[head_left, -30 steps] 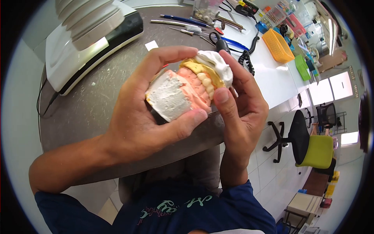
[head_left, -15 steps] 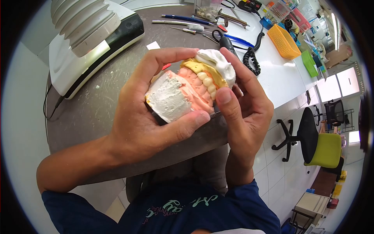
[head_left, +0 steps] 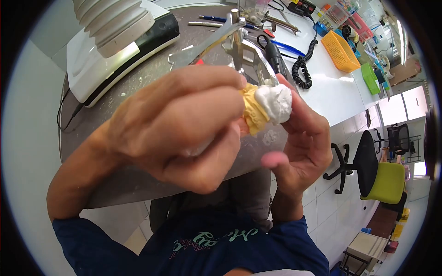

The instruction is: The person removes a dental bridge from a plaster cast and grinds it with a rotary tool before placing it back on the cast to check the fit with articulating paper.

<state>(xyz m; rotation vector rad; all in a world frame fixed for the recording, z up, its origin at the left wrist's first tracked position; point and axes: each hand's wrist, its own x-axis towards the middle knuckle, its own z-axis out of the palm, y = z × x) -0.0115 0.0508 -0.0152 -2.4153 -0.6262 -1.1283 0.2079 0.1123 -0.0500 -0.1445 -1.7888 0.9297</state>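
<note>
A dental model in a metal articulator (head_left: 239,50) is held over the desk, its hinge frame turned away from me. Its yellow stone cast (head_left: 254,110) joins a lumpy white plaster mount (head_left: 276,103); a sliver of the pink part (head_left: 242,126) shows below. My left hand (head_left: 179,119) is closed around the other side of the model, covering most of it. The fingers of my right hand (head_left: 306,142) rest against the white plaster, with the thumb lifted away from it. The teeth are out of sight now.
A white dust-suction unit (head_left: 124,50) with a ribbed hose (head_left: 115,23) stands at the upper left. Beyond the model lie pen-like tools (head_left: 212,24), a black handpiece (head_left: 275,57) and its coiled cord (head_left: 301,73). A yellow basket (head_left: 340,50) sits farther right, and an office chair (head_left: 368,161) stands on the floor.
The model has been turned, so the teeth went out of sight and the metal articulator came into view. My left hand has rolled over it; my right thumb has come off it.
</note>
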